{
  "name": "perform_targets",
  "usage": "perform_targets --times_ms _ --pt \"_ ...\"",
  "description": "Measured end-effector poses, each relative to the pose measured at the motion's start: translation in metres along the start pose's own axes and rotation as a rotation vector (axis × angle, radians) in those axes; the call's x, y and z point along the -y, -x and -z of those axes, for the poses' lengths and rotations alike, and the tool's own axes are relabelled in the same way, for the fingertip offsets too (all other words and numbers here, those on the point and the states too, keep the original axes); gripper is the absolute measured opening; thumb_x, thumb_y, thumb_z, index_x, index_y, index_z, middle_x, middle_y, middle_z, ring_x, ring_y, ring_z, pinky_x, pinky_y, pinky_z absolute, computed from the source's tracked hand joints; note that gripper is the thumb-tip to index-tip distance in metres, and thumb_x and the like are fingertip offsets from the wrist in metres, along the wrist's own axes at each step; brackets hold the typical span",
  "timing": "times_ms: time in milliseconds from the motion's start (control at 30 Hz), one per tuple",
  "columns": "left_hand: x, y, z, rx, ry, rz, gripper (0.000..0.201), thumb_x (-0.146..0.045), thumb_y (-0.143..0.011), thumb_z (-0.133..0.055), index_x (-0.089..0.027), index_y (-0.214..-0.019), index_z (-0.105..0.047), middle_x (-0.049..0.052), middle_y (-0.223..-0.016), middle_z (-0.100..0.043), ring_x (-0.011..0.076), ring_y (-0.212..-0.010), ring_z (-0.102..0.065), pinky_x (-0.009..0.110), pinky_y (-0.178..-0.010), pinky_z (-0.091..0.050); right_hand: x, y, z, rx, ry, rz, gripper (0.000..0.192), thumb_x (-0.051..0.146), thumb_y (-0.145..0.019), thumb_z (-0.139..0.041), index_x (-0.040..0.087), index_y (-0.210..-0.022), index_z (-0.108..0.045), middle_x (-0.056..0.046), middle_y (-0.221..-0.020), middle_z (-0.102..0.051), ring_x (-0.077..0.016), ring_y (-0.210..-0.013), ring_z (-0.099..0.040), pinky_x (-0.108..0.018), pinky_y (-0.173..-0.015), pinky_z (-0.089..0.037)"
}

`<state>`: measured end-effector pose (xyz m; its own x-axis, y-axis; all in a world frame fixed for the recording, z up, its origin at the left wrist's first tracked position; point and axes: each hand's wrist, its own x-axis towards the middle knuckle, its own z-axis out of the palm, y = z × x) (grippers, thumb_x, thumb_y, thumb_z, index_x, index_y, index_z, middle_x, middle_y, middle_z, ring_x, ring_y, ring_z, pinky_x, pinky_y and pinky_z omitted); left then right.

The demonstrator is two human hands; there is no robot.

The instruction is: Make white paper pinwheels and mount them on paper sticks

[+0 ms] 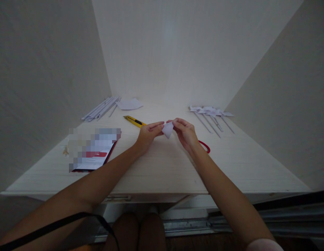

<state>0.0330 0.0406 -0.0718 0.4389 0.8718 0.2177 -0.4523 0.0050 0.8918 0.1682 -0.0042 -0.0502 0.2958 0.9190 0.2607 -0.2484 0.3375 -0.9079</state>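
A strap [80,214] hangs nearest me and, past a drawer [151,197] whose inside I can't see, I have both forearms [224,184] angled inward, left hand [148,136] and right hand [187,134] pinching the paper [168,129] between them over the table [162,170].

Above the pale tabletop [156,174], the person's left grip [149,135] and right grip [186,134] pinch a small folded paper [167,129] between them. Just beyond the left one lies a yellow cutter [133,120], its near end hidden. A red ring [208,147] shows partly behind the right wrist. Far left are paper rolls [99,111] beside a white sheet [129,104]; far right, thin sticks [212,126] with white paper tops [209,111]. A partly blurred tablet [92,164] lies near left.
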Motion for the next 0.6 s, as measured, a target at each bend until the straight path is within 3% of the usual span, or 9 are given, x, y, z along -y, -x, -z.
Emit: perform_targets --times_ms 167,400,500,600 --pt "-0.003 0.0 0.0 -0.009 -0.086 0.123 0.023 -0.031 -0.065 -0.068 -0.009 -0.072 -0.068 0.009 -0.073 -0.07 0.0202 -0.07 -0.067 0.035 -0.069 -0.055 0.009 0.003 0.0 -0.008 0.15 0.083 0.01 0.024 -0.064 -0.067 0.019 -0.071 -0.061 -0.003 -0.076 -0.07 -0.0149 -0.068 -0.062 -0.031 -0.071 -0.049" --pt "-0.006 0.006 0.0 0.201 -0.061 0.278 0.022 -0.023 -0.066 -0.068 -0.009 -0.082 -0.066 0.011 -0.074 -0.07 0.0217 -0.071 -0.068 0.035 -0.068 -0.054 0.024 0.011 -0.001 0.16 0.44 0.239 0.007 0.026 -0.07 -0.062 0.02 -0.07 -0.064 -0.003 -0.081 -0.07 -0.0161 -0.074 -0.064 -0.03 -0.07 -0.05" --pt "-0.005 0.006 0.002 0.334 0.006 0.313 0.021 -0.02 -0.065 -0.068 -0.01 -0.084 -0.067 0.011 -0.081 -0.07 0.0198 -0.076 -0.067 0.03 -0.067 -0.052 0.025 0.014 -0.002 0.2 0.489 0.288 0.007 0.025 -0.072 -0.061 0.02 -0.072 -0.066 -0.003 -0.08 -0.07 -0.0167 -0.076 -0.064 -0.03 -0.071 -0.05" --pt "-0.004 0.005 0.002 0.344 0.008 0.292 0.015 -0.017 -0.065 -0.067 -0.012 -0.079 -0.068 0.008 -0.077 -0.069 0.0134 -0.067 -0.064 0.021 -0.054 -0.047 0.025 0.016 -0.005 0.197 0.53 0.325 0.008 0.024 -0.073 -0.06 0.021 -0.074 -0.067 -0.003 -0.08 -0.07 -0.0171 -0.077 -0.064 -0.031 -0.071 -0.049"
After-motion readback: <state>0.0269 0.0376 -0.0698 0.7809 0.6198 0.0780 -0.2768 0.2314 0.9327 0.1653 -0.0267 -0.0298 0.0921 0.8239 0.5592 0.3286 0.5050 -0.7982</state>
